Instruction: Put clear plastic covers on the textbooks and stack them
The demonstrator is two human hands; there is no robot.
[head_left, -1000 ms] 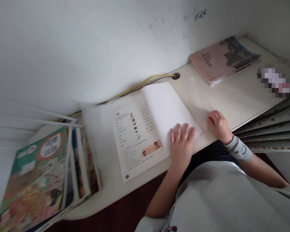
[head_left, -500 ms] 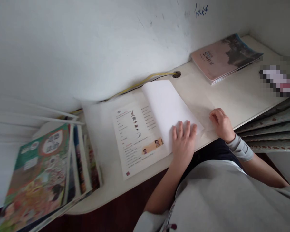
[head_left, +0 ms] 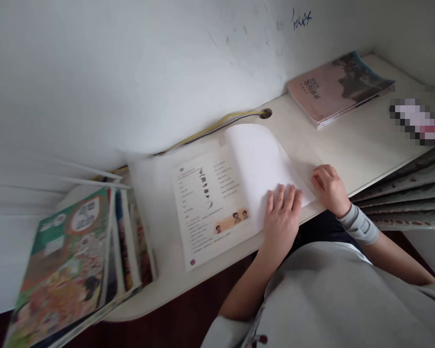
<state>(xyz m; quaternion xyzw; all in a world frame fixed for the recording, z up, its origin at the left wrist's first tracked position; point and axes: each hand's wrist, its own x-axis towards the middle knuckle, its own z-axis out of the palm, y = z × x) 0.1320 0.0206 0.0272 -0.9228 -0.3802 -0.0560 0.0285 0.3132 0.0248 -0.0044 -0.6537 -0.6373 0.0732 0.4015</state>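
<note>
An open book (head_left: 203, 232) with printed text and small pictures lies on the desk, inside a clear plastic cover (head_left: 150, 193). On its right side a blank white page (head_left: 255, 159) curves up at the top. My left hand (head_left: 282, 212) rests on the lower part of that page, its fingers extended and holding nothing. My right hand (head_left: 331, 189) sits loosely closed by the book's right edge, close to the clear cover. Its palm side is hidden, and nothing shows in its fingers. A grey band wraps the right wrist.
Several books with a green illustrated top cover (head_left: 70, 256) lean at the desk's left end. A stack of pinkish books (head_left: 333, 92) lies at the back right, near a blurred-out object (head_left: 418, 121). Yellow cable (head_left: 217, 124) runs along the wall into a desk hole (head_left: 266, 113).
The white page and the left hand on it have shifted slightly to the right, uncovering more of the printed page. The right hand has stayed nearly in place.
</note>
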